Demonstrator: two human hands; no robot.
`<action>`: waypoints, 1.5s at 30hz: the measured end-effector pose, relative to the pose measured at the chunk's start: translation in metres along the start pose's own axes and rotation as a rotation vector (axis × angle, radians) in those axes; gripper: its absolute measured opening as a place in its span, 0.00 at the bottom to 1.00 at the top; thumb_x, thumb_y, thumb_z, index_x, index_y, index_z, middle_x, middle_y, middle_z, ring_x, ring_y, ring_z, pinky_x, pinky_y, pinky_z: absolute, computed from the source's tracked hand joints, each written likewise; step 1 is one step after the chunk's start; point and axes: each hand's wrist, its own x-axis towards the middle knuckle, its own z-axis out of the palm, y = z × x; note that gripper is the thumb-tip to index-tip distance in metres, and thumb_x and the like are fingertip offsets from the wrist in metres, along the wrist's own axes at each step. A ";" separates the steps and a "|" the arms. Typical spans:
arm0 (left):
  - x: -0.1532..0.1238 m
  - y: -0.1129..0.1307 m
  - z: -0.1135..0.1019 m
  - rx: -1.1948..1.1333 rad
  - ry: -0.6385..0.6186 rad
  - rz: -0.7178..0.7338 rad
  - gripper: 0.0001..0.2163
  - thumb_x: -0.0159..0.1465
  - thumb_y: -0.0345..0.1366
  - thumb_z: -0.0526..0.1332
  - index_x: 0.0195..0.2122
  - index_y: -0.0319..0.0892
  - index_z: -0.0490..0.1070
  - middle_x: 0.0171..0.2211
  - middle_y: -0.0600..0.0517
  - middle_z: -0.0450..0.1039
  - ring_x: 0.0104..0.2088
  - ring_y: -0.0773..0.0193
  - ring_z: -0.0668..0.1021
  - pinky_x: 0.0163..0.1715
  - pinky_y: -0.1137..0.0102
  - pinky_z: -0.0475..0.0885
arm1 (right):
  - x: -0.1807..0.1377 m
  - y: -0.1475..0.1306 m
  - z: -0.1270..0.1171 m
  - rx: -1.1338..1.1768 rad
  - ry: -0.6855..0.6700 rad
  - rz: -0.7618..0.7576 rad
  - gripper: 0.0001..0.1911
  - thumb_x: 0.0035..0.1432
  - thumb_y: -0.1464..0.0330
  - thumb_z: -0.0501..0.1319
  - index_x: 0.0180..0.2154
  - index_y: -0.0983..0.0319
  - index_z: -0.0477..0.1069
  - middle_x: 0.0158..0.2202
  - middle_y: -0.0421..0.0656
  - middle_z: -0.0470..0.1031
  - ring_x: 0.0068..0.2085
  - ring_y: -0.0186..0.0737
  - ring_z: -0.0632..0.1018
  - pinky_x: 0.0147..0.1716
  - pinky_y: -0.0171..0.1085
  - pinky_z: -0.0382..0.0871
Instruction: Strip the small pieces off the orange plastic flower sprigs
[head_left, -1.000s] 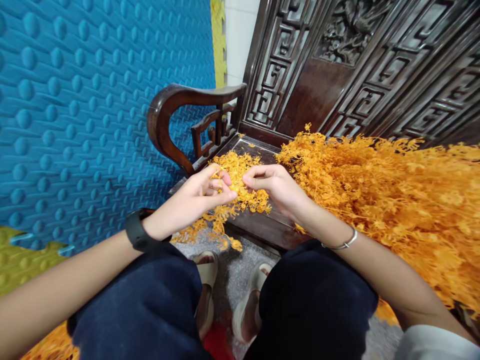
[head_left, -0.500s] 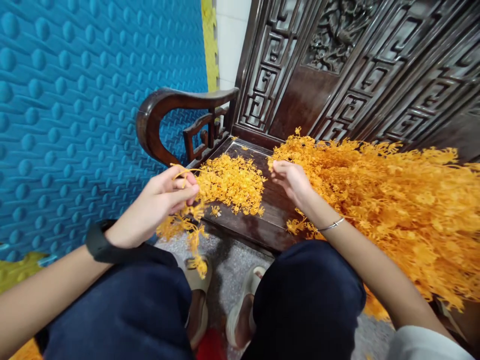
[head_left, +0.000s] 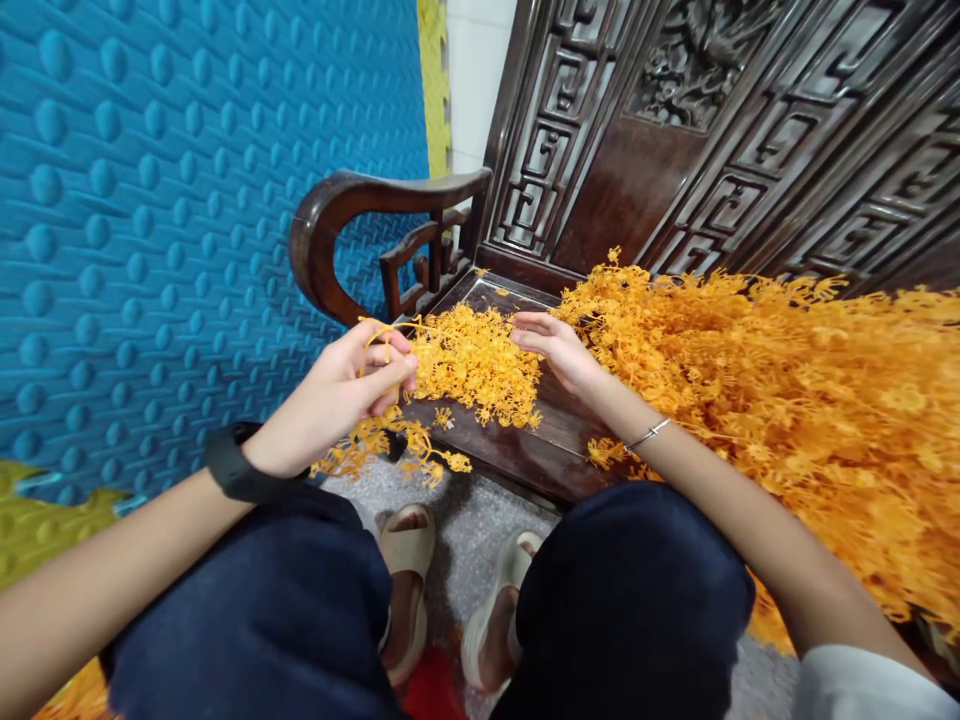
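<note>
My left hand (head_left: 346,392) is closed on a bunch of orange plastic sprigs (head_left: 390,446) that hangs below its fingers over the front edge of a dark wooden seat (head_left: 525,452). My right hand (head_left: 556,348) hovers over the seat with its fingers together, its tips touching the small pile of orange sprigs (head_left: 476,362). Whether it grips one I cannot make out. A much larger heap of orange sprigs (head_left: 780,390) fills the seat to the right of that hand.
A curved wooden armrest (head_left: 352,215) rises at the seat's left, against a blue studded foam mat (head_left: 165,200). A carved dark backrest (head_left: 675,120) stands behind. My dark-trousered knees and sandalled feet (head_left: 409,580) are below, on speckled grey floor.
My right hand has moved left from the edge of the big heap to the small pile. My left hand has stayed closed on its hanging bunch, which has swung a little.
</note>
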 end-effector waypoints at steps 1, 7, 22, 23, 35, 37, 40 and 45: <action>0.001 0.000 0.001 0.010 -0.009 0.001 0.09 0.57 0.35 0.60 0.35 0.41 0.59 0.23 0.57 0.68 0.16 0.77 0.61 0.16 0.78 0.56 | -0.008 -0.007 0.005 -0.043 -0.111 -0.029 0.13 0.44 0.70 0.67 0.36 0.63 0.73 0.39 0.44 0.76 0.40 0.34 0.76 0.42 0.37 0.69; 0.001 0.003 0.008 0.056 -0.060 -0.004 0.12 0.55 0.35 0.63 0.36 0.40 0.60 0.22 0.58 0.65 0.18 0.76 0.64 0.17 0.79 0.59 | -0.059 -0.051 0.048 -0.255 -0.599 -0.122 0.14 0.49 0.59 0.65 0.29 0.64 0.73 0.27 0.40 0.75 0.29 0.31 0.74 0.33 0.35 0.67; -0.004 0.008 0.004 0.040 -0.139 -0.028 0.08 0.57 0.32 0.61 0.34 0.40 0.60 0.20 0.58 0.68 0.16 0.77 0.64 0.15 0.80 0.58 | -0.050 -0.048 0.027 -0.504 -0.532 -0.264 0.13 0.54 0.63 0.61 0.23 0.65 0.71 0.22 0.39 0.73 0.26 0.29 0.73 0.31 0.33 0.66; -0.004 0.008 0.003 0.037 -0.142 -0.026 0.08 0.57 0.32 0.61 0.34 0.40 0.60 0.20 0.57 0.68 0.15 0.77 0.64 0.15 0.80 0.58 | -0.049 -0.047 0.025 -0.538 -0.526 -0.281 0.13 0.54 0.64 0.61 0.22 0.65 0.71 0.21 0.39 0.72 0.25 0.29 0.72 0.31 0.33 0.65; -0.015 0.012 0.001 -0.104 0.089 0.206 0.08 0.53 0.29 0.64 0.31 0.40 0.65 0.19 0.56 0.70 0.15 0.75 0.67 0.13 0.79 0.61 | -0.042 -0.034 0.009 -0.314 -0.471 -0.222 0.13 0.51 0.62 0.63 0.21 0.64 0.72 0.20 0.39 0.71 0.23 0.29 0.71 0.27 0.33 0.65; -0.018 0.011 -0.009 -0.158 0.250 0.274 0.08 0.51 0.27 0.65 0.30 0.40 0.66 0.19 0.56 0.69 0.15 0.75 0.67 0.12 0.79 0.59 | -0.039 -0.027 -0.009 -0.250 -0.324 -0.197 0.13 0.48 0.61 0.65 0.21 0.64 0.72 0.20 0.39 0.72 0.22 0.30 0.71 0.26 0.33 0.65; -0.023 0.010 -0.026 -0.188 0.371 0.256 0.08 0.50 0.27 0.65 0.28 0.39 0.66 0.19 0.56 0.68 0.17 0.74 0.67 0.13 0.79 0.58 | -0.028 -0.014 -0.035 -0.228 -0.102 -0.189 0.13 0.46 0.60 0.65 0.24 0.64 0.73 0.21 0.39 0.72 0.22 0.31 0.71 0.24 0.34 0.65; -0.027 0.011 -0.026 -0.135 0.097 0.128 0.06 0.57 0.32 0.63 0.34 0.42 0.66 0.23 0.55 0.70 0.20 0.74 0.67 0.18 0.77 0.62 | 0.001 0.002 -0.034 -0.389 0.005 -0.217 0.19 0.44 0.59 0.65 0.36 0.66 0.73 0.22 0.38 0.69 0.24 0.32 0.70 0.28 0.35 0.67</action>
